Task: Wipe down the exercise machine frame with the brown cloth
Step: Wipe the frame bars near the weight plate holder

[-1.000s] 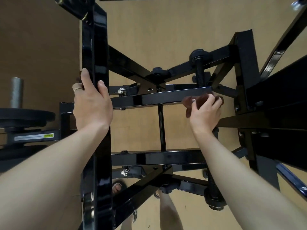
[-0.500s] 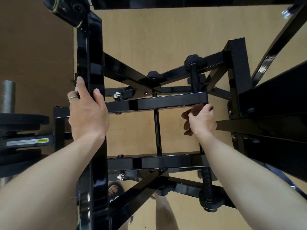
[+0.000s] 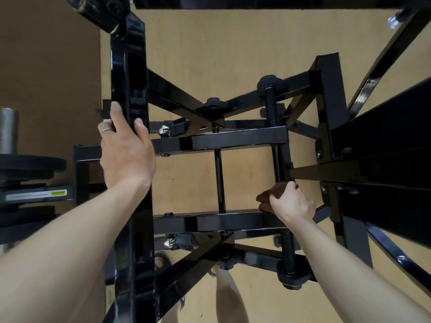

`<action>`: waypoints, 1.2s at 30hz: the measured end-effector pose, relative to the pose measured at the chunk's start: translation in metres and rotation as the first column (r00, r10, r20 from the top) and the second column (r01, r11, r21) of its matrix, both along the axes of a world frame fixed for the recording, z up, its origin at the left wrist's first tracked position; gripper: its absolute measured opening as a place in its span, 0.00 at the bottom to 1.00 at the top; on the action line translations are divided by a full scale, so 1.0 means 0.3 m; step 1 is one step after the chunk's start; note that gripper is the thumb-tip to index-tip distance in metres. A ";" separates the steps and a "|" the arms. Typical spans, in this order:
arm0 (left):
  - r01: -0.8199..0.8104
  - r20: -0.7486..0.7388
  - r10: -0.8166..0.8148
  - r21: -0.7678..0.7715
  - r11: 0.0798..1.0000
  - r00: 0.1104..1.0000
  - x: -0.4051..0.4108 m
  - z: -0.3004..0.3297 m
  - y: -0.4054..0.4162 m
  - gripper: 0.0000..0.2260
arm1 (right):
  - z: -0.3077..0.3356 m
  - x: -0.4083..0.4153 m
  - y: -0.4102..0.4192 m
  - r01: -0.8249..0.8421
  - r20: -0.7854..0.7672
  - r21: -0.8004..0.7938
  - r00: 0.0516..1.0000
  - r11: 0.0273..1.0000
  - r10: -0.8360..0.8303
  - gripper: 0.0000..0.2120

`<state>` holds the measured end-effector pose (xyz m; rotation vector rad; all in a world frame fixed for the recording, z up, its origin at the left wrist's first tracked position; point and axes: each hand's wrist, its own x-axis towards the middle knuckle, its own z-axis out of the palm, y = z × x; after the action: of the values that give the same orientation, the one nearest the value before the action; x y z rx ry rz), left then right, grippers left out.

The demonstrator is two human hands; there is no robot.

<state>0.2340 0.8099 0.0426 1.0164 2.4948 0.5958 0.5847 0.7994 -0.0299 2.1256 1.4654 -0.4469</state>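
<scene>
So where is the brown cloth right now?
In the head view, right of centre: the brown cloth is bunched in the right hand, against the thin vertical rod, just above the nearer crossbar.

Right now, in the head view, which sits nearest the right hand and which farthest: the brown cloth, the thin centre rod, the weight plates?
1. Brown cloth, gripped in the right hand.
2. Thin centre rod, to its left.
3. Weight plates, far left edge.

Bare forearms (ring [image 3: 105,131] on left grip [image 3: 127,150]).
</scene>
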 end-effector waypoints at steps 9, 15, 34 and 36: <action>-0.022 0.032 0.022 -0.011 1.000 0.999 0.008 0.013 0.006 0.23 | -0.106 -0.314 0.024 0.155 -0.477 0.110 0.875 0.982 -0.085 0.29; -0.028 0.021 0.028 0.008 1.000 0.999 0.007 -0.005 0.000 0.23 | -0.360 -0.454 0.166 0.103 -0.493 -0.032 0.864 0.994 -0.105 0.33; -0.009 0.006 0.008 0.072 0.997 1.000 -0.003 -0.019 -0.016 0.22 | -0.482 -0.436 0.072 0.265 -0.420 -0.387 0.802 0.883 -0.424 0.25; 0.000 0.007 -0.001 0.076 0.997 1.000 -0.007 -0.021 -0.012 0.22 | -0.481 -0.397 0.044 0.111 -0.377 -0.525 0.858 0.844 -0.347 0.24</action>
<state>0.2319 0.8063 0.0364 1.0404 2.4822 0.6982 0.4655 0.8126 -0.1743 1.8490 1.1373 -1.3492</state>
